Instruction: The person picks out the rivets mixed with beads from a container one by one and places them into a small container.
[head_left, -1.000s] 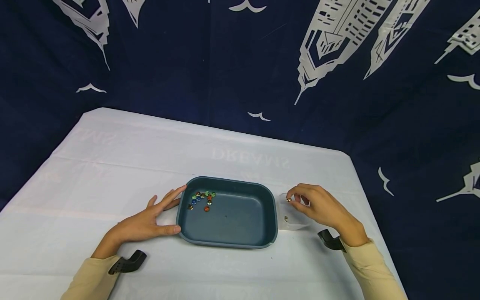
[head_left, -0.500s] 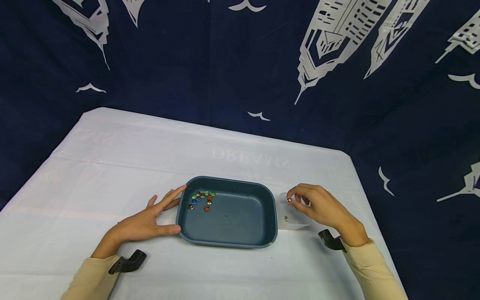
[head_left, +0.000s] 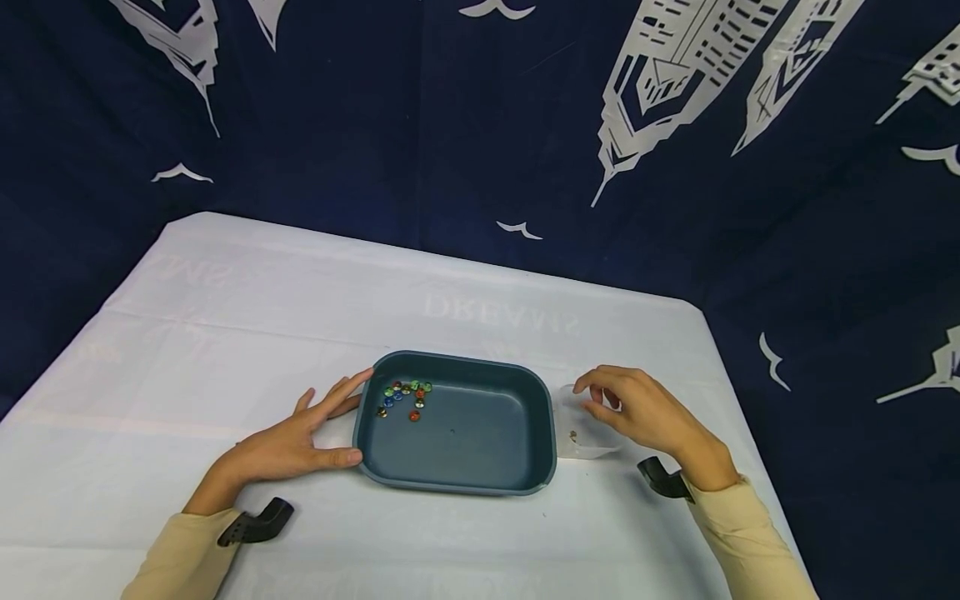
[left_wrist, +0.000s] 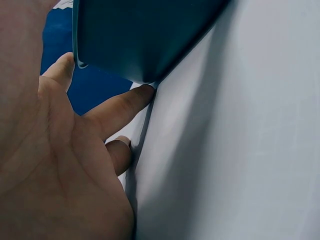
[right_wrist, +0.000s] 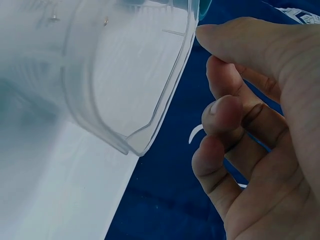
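Note:
My left hand (head_left: 288, 446) lies against the left side of a blue-grey plastic tray (head_left: 465, 446), fingers spread, fingertips and thumb touching its wall. The left wrist view shows the fingers straight along the tray's outside. Several small, shiny coloured marbles (head_left: 415, 416) sit in the tray's left part. To the right of the tray stands a small clear plastic box (head_left: 588, 453), with a tiny gold-coloured piece (head_left: 573, 436) visible in it. Over this box hovers my right hand (head_left: 637, 410), fingers loosely bent, thumb and index apart, nothing seen between them.
A white cloth (head_left: 315, 287) with faint mirrored lettering covers the table. Behind it hangs a dark blue curtain (head_left: 360, 150) with white building prints. Black wrist mounts (head_left: 255, 522) are worn at both cuffs.
The small gold-coloured marble that my right thumb and index finger pinched is gone from between them; the fingers have parted slightly. My left hand and the tray have not moved.

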